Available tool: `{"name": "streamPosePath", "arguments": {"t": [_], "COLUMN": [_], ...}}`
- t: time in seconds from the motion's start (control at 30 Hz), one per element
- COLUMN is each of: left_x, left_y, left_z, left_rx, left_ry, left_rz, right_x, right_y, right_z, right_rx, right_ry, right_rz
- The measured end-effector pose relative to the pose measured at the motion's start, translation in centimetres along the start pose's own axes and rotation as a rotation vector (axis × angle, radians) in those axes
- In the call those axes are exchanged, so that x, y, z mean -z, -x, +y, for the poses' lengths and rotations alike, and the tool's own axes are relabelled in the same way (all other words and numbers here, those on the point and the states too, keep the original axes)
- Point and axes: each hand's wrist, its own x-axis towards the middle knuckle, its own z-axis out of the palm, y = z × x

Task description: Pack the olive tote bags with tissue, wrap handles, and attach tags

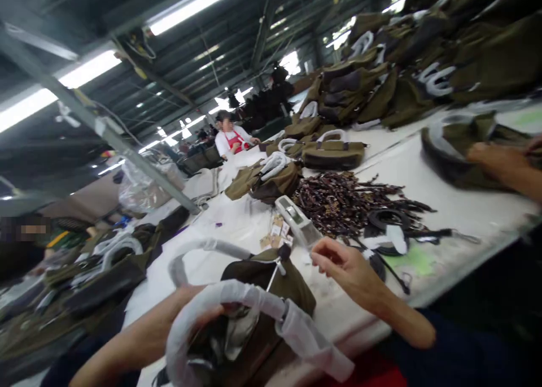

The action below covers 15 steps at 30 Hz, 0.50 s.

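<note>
An olive-green handbag [292, 285] with dark trim stands tilted at the table's near edge, its top open. Pale wrapping covers its two looped handles [237, 291]. My left hand [207, 312] reaches under the nearer handle at the bag's opening; its fingers are mostly hidden. To the right of the bag, my right hand [345, 268] is raised with thumb and fingers pinched together; what they hold, if anything, is too small to make out. Just beyond those fingertips lies a clear plastic box [298, 220], with small tan and white tags [277, 233] beside it.
Dark braided straps [339, 200] lie heaped mid-table near a black coiled strap [387, 223]. More olive bags [275, 178] are piled behind and at left [101, 262]. At right, another person's hand [486, 152] touches a bag. A metal post [139, 166] slants at left.
</note>
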Motion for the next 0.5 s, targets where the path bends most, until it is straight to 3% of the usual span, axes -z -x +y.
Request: {"name": "streamPosePath", "arguments": {"t": [0.07,0.13,0.2,0.27,0.37,0.43,0.5], "left_x": [1.4,1.1,-0.8,-3.7,-8.4,-10.7,-11.9], "left_y": [2.5,5.1,7.3,9.1,10.4,10.2,9.4], "left_z": [-1.0,-3.3,-6.3,-9.0,-11.1,-11.1,-10.6], "left_rx": [0.050,0.121,0.225,0.324,0.358,0.326,0.282], "left_ry": [0.110,0.172,0.209,0.280,0.455,0.574,0.661], "left_rz": [0.065,0.385,0.681,0.807,0.863,0.808,0.690], "right_x": [-0.3,-1.4,-3.1,-5.2,-8.9,-11.2,-13.3], "right_y": [-1.8,-4.1,-6.7,-9.3,-12.0,-12.4,-11.9], "right_z": [-2.2,-4.6,-6.8,-8.5,-9.9,-10.0,-9.7], "right_rx": [0.084,0.212,0.359,0.421,0.346,0.344,0.355], "right_ry": [0.045,0.119,0.255,0.434,0.677,0.766,0.741], "right_rz": [-0.044,-0.139,-0.310,-0.572,-1.004,-1.170,-1.301]}}
